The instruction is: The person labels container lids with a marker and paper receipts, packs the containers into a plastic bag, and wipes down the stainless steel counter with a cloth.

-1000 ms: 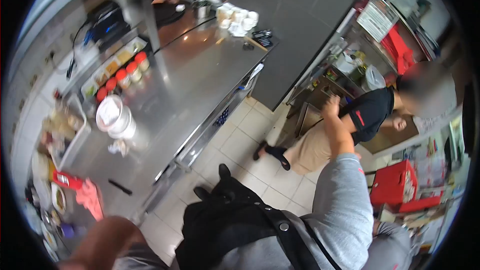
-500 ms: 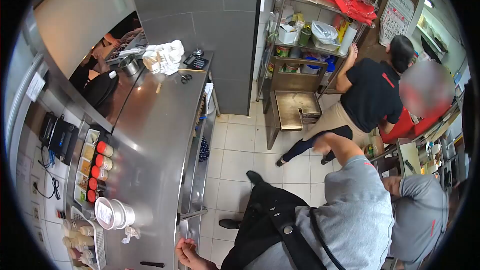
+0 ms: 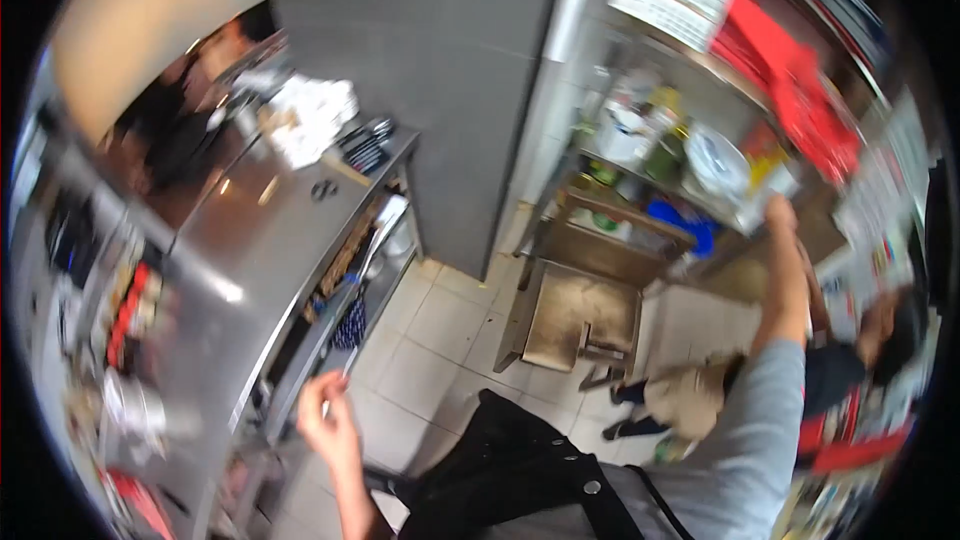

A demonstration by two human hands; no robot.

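My left hand (image 3: pixel 328 418) hangs in the air beside the long steel counter (image 3: pixel 262 285), apart from its edge. Its fingers are loosely bent, and I see nothing in them. My right hand (image 3: pixel 781 220) is stretched out at the end of my raised arm, in front of the shelf rack (image 3: pixel 690 70). Blur smears its fingers, so I cannot make out whether they touch the rack. Near it on the shelf are a bowl covered in clear plastic (image 3: pixel 716 162) and a green jar (image 3: pixel 664 160).
A wooden chair (image 3: pixel 580 315) stands on the tiled floor before the rack. A person in a dark shirt (image 3: pixel 835 375) is at the right. Scissors (image 3: pixel 323 190), a calculator (image 3: pixel 362 154) and white paper items (image 3: pixel 310 120) lie on the counter. Red plastic (image 3: pixel 790 80) hangs above.
My view has turned and I have moved closer to the rack. My right arm has gone from bent to stretched out toward it. The person in the dark shirt appears lower and farther right.
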